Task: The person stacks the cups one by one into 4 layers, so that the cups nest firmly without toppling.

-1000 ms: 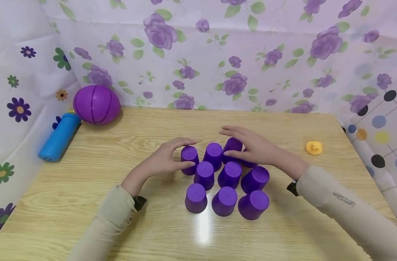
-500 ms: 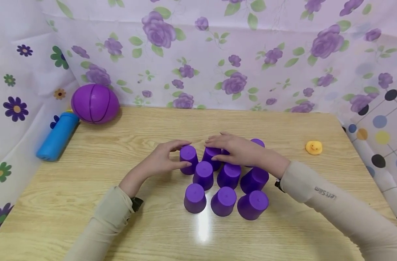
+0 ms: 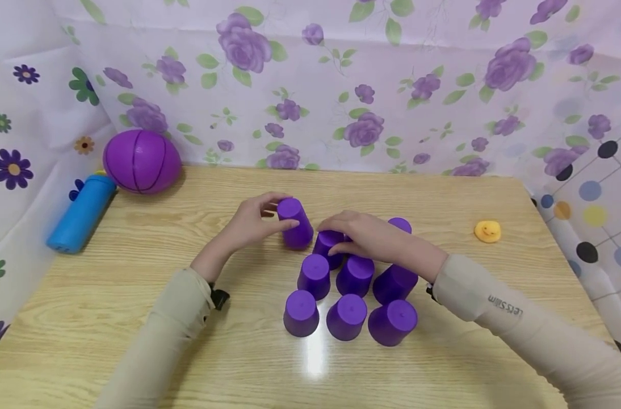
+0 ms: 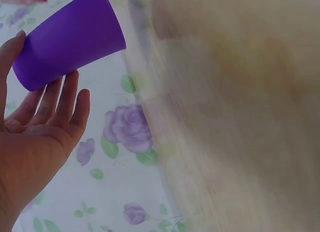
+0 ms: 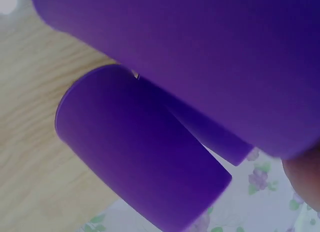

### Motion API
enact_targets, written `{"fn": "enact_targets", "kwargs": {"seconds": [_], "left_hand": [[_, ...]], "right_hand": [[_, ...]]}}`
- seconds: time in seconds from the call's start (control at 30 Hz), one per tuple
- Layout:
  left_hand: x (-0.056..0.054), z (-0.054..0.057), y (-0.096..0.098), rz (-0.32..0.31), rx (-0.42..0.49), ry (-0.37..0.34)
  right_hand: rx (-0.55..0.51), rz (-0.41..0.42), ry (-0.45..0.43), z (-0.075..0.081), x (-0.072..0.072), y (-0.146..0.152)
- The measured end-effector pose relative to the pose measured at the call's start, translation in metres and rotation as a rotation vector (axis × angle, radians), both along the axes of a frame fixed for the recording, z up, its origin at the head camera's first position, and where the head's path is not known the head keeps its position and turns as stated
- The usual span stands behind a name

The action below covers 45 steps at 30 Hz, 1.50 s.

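In the head view my left hand (image 3: 249,226) holds a purple cup (image 3: 295,224), upside down and slightly tilted, behind and left of the other cups. The left wrist view shows thumb and fingers on either side of that cup (image 4: 70,42) near its narrow end. My right hand (image 3: 369,234) reaches over the back row, thumb in front of another upturned purple cup (image 3: 322,250) and fingers behind it. Several more cups stand upside down nearer the person, including a front-row cup (image 3: 301,313). One back cup (image 3: 399,225) is partly hidden by the right hand.
A purple ball (image 3: 142,162) sits at the table's back left corner beside a blue cylinder (image 3: 83,213). Toward the right lies a small yellow duck (image 3: 487,231). Floral cloth (image 3: 310,85) hangs along the table's back edge.
My left hand has taken hold of the leftmost back cup and moved it away from the row, toward the back. The right hand has shifted left onto the neighbouring cup.
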<state>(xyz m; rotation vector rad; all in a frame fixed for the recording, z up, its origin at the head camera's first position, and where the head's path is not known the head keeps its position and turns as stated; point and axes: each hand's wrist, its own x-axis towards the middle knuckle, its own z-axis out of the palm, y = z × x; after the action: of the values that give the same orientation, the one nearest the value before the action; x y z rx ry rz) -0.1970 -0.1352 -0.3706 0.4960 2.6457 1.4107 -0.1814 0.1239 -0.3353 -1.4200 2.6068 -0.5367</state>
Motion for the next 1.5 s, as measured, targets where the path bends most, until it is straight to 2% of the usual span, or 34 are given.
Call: {"fn": "enact_targets", "kwargs": {"seconds": [0.1, 0.3, 0.47, 0.63, 1.0, 1.13, 1.27, 1.5], "left_hand": [[-0.014, 0.001, 0.001, 0.031, 0.004, -0.033], [-0.033, -0.002, 0.003, 0.071, 0.020, -0.027], [-0.036, -0.004, 0.005, 0.108, 0.050, -0.045], [-0.037, -0.004, 0.008, 0.125, 0.042, -0.049], [-0.044, -0.005, 0.019, 0.087, 0.019, -0.067], [-0.043, -0.006, 0.018, 0.082, -0.010, -0.078], [-0.038, -0.006, 0.015, 0.094, -0.041, -0.083], [-0.018, -0.004, 0.008, 0.145, -0.067, -0.052]], "right_hand": [[0.025, 0.002, -0.009, 0.003, -0.001, -0.004], [0.058, 0.024, 0.009, 0.005, -0.002, -0.009], [0.058, 0.024, 0.001, 0.006, 0.001, -0.013], [0.036, 0.005, 0.011, 0.007, 0.003, -0.012], [0.046, -0.027, -0.001, 0.007, -0.001, -0.005], [0.047, -0.025, -0.004, 0.007, -0.003, -0.004], [0.052, -0.009, 0.019, 0.007, -0.003, -0.004], [0.019, -0.007, 0.053, 0.001, 0.000, -0.002]]}}
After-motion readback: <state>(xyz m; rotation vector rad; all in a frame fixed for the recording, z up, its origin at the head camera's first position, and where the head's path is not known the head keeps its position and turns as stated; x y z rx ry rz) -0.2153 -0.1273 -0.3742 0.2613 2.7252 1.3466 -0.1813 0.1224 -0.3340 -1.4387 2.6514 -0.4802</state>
